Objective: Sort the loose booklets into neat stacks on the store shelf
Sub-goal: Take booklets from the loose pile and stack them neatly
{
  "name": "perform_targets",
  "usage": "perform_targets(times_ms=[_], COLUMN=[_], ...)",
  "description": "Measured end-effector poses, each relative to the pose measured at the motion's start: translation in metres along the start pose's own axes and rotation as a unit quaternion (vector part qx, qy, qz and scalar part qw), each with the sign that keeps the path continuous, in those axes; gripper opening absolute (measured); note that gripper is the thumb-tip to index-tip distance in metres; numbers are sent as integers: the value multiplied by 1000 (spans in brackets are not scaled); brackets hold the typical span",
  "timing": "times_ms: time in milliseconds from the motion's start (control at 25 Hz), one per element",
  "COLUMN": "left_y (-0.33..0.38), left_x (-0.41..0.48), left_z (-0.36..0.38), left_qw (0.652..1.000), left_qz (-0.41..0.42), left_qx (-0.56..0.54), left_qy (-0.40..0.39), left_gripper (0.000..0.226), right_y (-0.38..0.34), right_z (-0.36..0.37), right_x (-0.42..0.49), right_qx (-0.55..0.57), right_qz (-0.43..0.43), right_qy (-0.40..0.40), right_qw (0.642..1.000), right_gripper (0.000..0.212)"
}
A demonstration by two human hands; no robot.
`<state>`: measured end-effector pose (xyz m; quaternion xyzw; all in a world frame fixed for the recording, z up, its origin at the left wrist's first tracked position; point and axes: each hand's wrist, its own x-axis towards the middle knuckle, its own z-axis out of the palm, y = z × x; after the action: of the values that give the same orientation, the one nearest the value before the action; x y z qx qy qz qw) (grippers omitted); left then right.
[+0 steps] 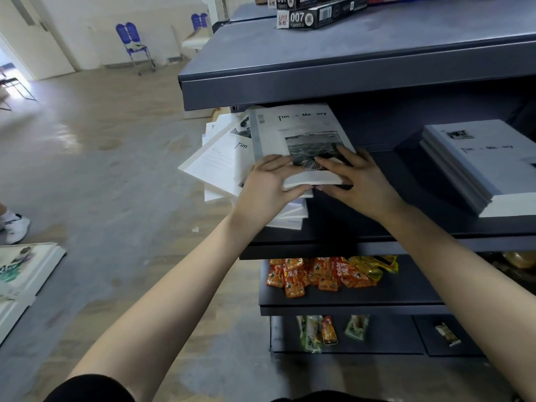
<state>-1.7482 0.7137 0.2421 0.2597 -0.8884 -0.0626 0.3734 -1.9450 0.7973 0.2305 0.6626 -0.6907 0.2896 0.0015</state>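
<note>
Top booklet (301, 140), white-covered with a grey spine strip and a dark photograph, lies on the left part of the middle shelf (377, 230), held at its near edge by both hands. The left hand (266, 187) grips the near left corner, fingers curled over the cover and thumb along the edge below. The right hand (356, 181) pinches the near right corner, fingers lying across the photograph and thumb tucked against the edge, so that the two thumbs almost meet. Both forearms reach up from the bottom of the view, bare to a dark sleeve.

Beneath the held copy, the loose booklets (220, 161) fan out at differing angles, several overhanging the shelf's left end above the floor. To the right on the same shelf, well apart from the hands, a neat stack (475, 166) of like booklets sits squared (its cover print is blurred).

The upper shelf (348, 53) carries black boxes (319, 14) marked "007". The shelf below the booklets holds a heap of orange and yellow snack packets (319, 274); the lowest level holds a few green packets (310, 332).

On the floor at left lie printed boards (23, 271), with a white shoe (16, 227) near them and a blue chair (135, 44) by the far wall.
</note>
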Motion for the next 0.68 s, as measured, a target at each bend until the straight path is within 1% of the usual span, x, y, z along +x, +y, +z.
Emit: perform_targets(times_ms=[80,200,280,400,520,680], left_y=[7,17,28,48,76,119], left_x=[2,5,8,19,29,44], left_z=[9,24,35,58,87,125], left_qw=[1000,998,995,991,992,991], left_qz=[22,47,87,122,125,126], left_qx=[0,15,42,35,15,-47], left_qy=[10,31,39,38,23,26], left_gripper=[44,41,38,33,30,29], right_y=[8,28,42,72,107,146], right_z=[-7,-14,-20,-33,-54,-90], right_x=[-6,-14,-21,-37,-57,-85], right_qx=[22,22,17,-2,-22,-47], right_qz=[-22,-91,-104,-115,-109,-116], right_qy=[41,124,156,191,203,221], right_qw=[999,988,982,975,973,967], right_gripper=[57,45,42,40,39,37])
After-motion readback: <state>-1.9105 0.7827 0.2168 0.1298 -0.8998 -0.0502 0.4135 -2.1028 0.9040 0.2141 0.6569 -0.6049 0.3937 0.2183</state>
